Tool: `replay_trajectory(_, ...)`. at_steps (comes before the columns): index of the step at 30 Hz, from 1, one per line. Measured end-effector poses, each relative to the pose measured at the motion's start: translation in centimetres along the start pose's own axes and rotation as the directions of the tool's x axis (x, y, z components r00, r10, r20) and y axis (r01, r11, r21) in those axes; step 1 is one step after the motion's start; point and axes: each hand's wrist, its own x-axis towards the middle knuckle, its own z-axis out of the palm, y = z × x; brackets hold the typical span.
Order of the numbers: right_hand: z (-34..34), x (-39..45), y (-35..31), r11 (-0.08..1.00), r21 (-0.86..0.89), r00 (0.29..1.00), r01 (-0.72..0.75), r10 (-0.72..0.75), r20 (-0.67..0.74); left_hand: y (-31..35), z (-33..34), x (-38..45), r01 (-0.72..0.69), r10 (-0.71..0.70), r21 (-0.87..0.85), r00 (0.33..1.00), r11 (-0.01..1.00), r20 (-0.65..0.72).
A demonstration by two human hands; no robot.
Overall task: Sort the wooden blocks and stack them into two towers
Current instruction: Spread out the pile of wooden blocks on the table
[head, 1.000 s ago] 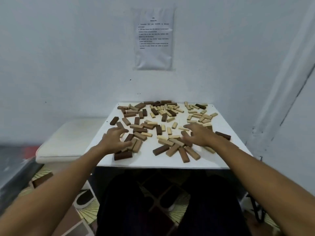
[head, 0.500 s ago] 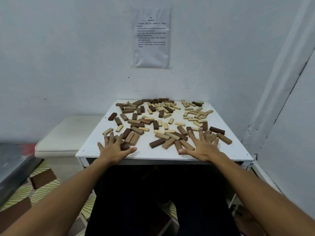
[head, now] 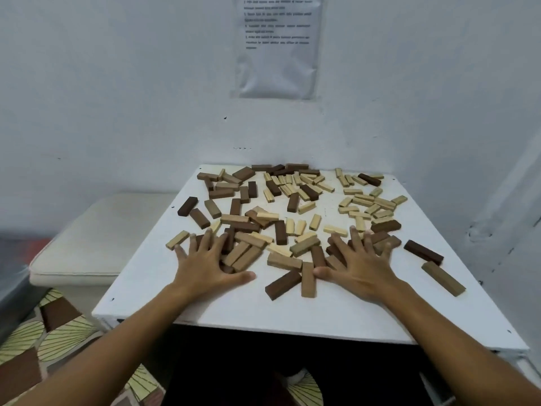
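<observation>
Both hands lie flat on the white desk (head: pixel 336 312) with fingers spread wide, palms down, gripping nothing. The left hand (head: pixel 202 266) sits at the near left, its fingertips resting on the near edge of a heap of wooden blocks (head: pixel 281 206), its thumb stretched out to the right on the bare desk top. The right hand (head: pixel 361 266) sits at the near right, fingers fanned over several brown blocks, its thumb touching the end of a tan block (head: pixel 308 279) that lies lengthwise toward the person. Just left of that one a dark brown block (head: pixel 282 285) lies at a slant, touching it.

The blocks are scattered loose over the far and middle part of the desk, none stacked into a tower: mostly brown and dark ones at the far left and centre, pale ones gathered at the far right. 2 blocks lie apart at the right edge, a dark one (head: pixel 423 252) and, nearer, a tan one (head: pixel 443 278). A single pale block (head: pixel 177 239) lies just beyond the left hand's little finger.

On the wall behind the desk hangs a printed sheet (head: pixel 278 45), its text too small to read. A cream cushioned seat (head: pixel 96 238) stands to the left of the desk
</observation>
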Motion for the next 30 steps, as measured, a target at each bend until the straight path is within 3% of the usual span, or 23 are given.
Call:
replay_trajectory(10, -0.3, 4.3, -1.5, 0.999, 0.025, 0.997, 0.031, -0.029, -0.069, 0.6, 0.4, 3.7, -0.119, 0.119, 0.013, 0.989, 0.993, -0.087)
replay_trajectory(14, -0.6, 2.5, -2.4, 0.989, 0.053, 0.986, 0.135, -0.128, -0.108, -0.3, -0.5, 3.7, -0.074, 0.063, -0.075, 0.989, 0.994, -0.131)
replay_trajectory(19, 0.1, -0.3, -5.3, 0.939, -0.010, 0.938, 0.345, -0.345, -0.022, -2.8, -1.4, 3.7, 0.079, -0.089, -0.060, 0.979, 0.995, -0.182)
replay_trajectory(22, 0.8, 0.9, -6.8, 0.943, 0.017, 0.943, 0.334, -0.333, -0.018, -3.5, -1.3, 3.2, 0.158, -0.168, -0.082, 0.976, 0.984, -0.138)
replay_trajectory(26, 0.8, 2.6, -7.6, 0.959, -0.021, 0.949, 0.283, -0.284, -0.137, -3.3, -1.2, 1.7, 0.081, -0.099, -0.165, 0.990, 0.983, -0.104)
replay_trajectory(30, -0.8, 1.7, -6.5, 0.971, 0.070, 0.947, 0.230, -0.207, -0.245, -3.4, -1.8, -0.1, 0.049, -0.079, -0.278, 0.992, 0.959, -0.099)
